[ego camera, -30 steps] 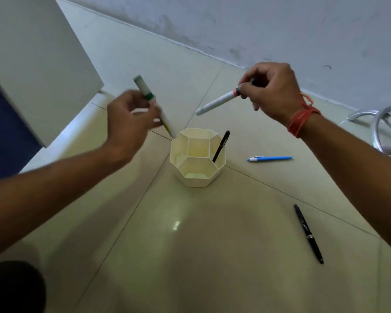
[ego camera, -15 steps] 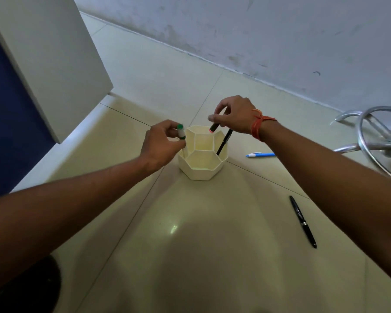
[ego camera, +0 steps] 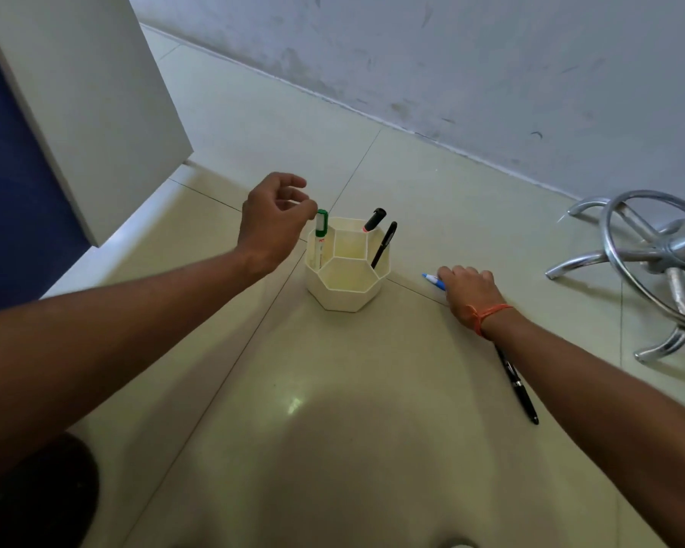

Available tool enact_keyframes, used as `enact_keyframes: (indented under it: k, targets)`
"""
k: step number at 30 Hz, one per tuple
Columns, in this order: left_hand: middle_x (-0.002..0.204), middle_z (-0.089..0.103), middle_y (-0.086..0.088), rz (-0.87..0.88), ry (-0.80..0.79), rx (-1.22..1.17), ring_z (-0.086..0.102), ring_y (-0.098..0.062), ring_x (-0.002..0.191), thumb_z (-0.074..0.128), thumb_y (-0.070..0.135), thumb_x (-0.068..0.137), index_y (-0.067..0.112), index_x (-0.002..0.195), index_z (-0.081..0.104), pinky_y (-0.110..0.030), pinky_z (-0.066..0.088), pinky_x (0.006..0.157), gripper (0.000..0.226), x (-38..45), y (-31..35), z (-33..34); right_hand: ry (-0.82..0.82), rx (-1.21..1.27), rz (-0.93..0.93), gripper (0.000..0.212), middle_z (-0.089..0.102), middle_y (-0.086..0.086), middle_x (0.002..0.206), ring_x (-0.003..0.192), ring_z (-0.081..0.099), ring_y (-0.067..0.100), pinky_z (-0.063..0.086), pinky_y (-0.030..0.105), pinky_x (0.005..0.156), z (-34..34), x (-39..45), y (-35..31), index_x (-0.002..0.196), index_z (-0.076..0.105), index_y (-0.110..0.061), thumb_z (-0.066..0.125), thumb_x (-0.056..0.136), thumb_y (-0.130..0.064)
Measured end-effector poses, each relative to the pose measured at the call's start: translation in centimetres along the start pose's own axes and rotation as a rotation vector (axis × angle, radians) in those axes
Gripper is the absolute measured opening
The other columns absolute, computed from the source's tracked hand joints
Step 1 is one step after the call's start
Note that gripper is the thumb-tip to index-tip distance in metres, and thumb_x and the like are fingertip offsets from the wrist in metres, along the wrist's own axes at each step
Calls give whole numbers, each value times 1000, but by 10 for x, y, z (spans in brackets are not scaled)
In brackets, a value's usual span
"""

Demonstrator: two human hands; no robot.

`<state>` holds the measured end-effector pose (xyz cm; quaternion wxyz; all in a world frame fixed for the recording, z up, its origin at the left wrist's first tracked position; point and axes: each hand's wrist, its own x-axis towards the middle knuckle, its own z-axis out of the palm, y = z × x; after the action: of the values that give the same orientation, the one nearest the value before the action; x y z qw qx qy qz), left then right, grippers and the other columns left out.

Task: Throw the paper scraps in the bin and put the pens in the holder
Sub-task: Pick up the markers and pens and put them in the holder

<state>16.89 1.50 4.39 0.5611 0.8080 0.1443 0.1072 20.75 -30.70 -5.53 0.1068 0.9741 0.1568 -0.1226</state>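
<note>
Three pens stand in the holder (ego camera: 347, 267) on the floor; left hand (ego camera: 271, 217) hangs loosely open beside the green marker (ego camera: 320, 231), right hand (ego camera: 467, 288) curls over the blue pen (ego camera: 434, 280), grip seemingly unclosed, black pen (ego camera: 517, 385) remaining; no scraps or bin visible.

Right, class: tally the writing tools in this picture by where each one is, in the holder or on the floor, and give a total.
In the holder: 3 (green-capped marker, black-capped marker, black pen)
On the floor: 2 (blue pen under the right hand, black pen)
Total: 5
</note>
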Motion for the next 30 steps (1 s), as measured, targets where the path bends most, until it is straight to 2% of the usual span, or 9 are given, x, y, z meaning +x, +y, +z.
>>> enact_keyframes:
  k: [2,6,11,16,19,21,24,26,30]
  targets:
    - [101,69,-2,62,-11,37,65,-12,93,66,12,83,12,116,63,-16,51,77,33,-3,7,1,-10,200,19,25,61,14,103,95,59,35,43,39,80,-17,-3,-2,113,55,-12,49,89,-14]
    - [99,69,3,164,-74,101,64,-8,94,67,12,81,19,109,64,-12,49,74,29,-6,14,7,298,501,-110,27,60,11,93,76,60,29,47,33,71,-89,-19,-23,111,68,-16,61,86,-15]
    - [98,70,2,239,-132,253,65,-11,94,61,6,84,17,107,68,-11,45,72,26,-9,17,15,256,128,-483,26,63,7,104,88,62,31,48,37,72,-151,-45,-82,113,70,-20,56,93,-15]
    - [101,70,3,239,-154,364,64,-12,96,62,9,85,18,110,67,-30,57,87,26,-2,15,13,144,-286,-573,31,68,11,108,96,65,33,53,44,83,-152,-39,-132,122,64,-14,62,91,-16]
    - [105,70,2,230,-159,393,63,-12,98,64,12,87,17,112,66,-33,57,90,25,0,14,11,198,-276,-570,41,67,13,113,101,64,33,49,47,88,-141,-37,-132,126,61,-13,70,86,-18]
    - [104,70,2,248,-148,366,63,-12,98,64,12,87,18,111,66,-32,57,89,25,-1,14,11,314,-96,-577,35,68,12,109,97,64,33,48,46,85,-137,-40,-115,119,64,-14,69,85,-15]
    - [98,71,2,354,-136,308,64,-10,89,63,9,82,18,104,68,-14,49,76,24,-18,21,16,504,416,-374,20,72,9,91,79,66,29,53,40,75,-127,-56,-68,100,71,-12,65,81,-8]
    - [90,70,1,503,-162,242,62,-13,79,62,8,78,15,96,70,-12,40,70,21,-39,31,27,505,652,-124,16,72,5,88,73,66,22,55,38,77,-112,-68,-33,95,72,-15,64,83,-8]
    - [89,68,-1,748,-630,255,62,-16,81,59,10,80,14,95,70,-28,49,78,19,-91,40,105,313,774,246,14,70,-6,85,72,65,14,57,37,85,-83,-84,33,92,73,-19,64,85,-11]
